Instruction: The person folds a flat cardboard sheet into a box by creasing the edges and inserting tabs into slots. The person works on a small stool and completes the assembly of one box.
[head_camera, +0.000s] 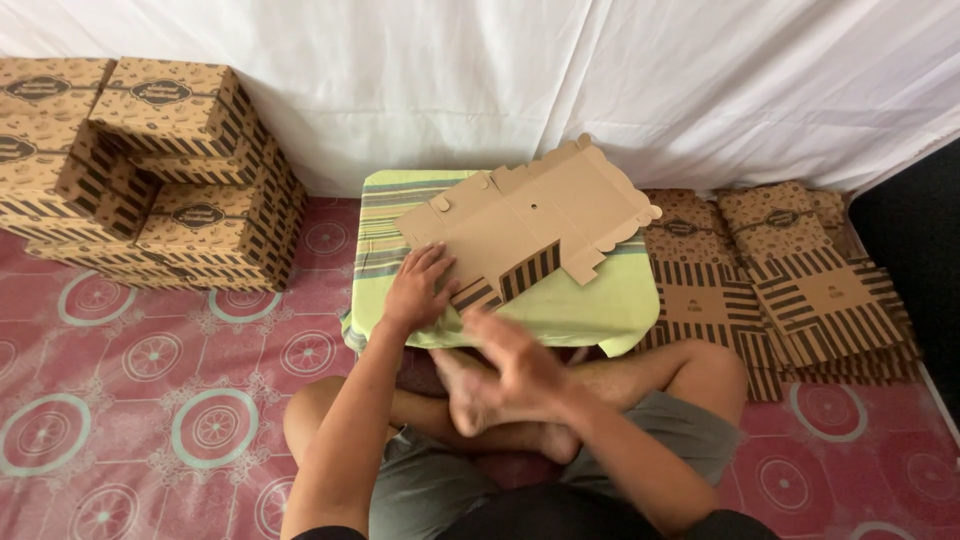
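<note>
Left hand (418, 290) pressing flat, fingers spread, on cardboard sheet (530, 222) atop table (600, 305); right hand (515, 362) hovering at 6 o'clock, open, blurred, holding nothing.

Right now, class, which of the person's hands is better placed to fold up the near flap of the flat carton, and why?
Left. The left hand already presses on the flat carton beside its striped near flap, while the right hand is blurred, off the carton, above the crossed legs.
</note>
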